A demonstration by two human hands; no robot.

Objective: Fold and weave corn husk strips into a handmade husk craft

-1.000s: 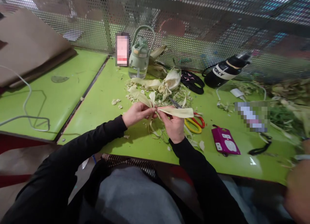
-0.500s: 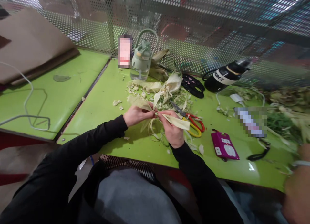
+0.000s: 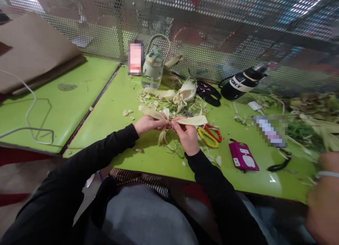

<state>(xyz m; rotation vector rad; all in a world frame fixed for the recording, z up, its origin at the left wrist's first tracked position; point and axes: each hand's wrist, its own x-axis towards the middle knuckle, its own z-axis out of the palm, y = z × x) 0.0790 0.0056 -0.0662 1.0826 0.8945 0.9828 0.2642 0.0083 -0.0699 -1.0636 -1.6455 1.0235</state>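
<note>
Corn husk strips [image 3: 192,120], pinched between two hands [image 3: 187,137]

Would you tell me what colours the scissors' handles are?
Yellow and red, clearest in the head view.

Corn husk strips [image 3: 191,120]: pale yellow-green, flat, ribbon-like; gathered between both hands above the tabletop [image 3: 156,156], ends splayed left and right.

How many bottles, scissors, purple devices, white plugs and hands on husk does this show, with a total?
Bottles: 2 (green bottle, black bottle)
Scissors: 1 pair
Purple device: 1
White plug: 1
Hands on pale husk: 2 (left hand, right hand)
Total: 7
</note>
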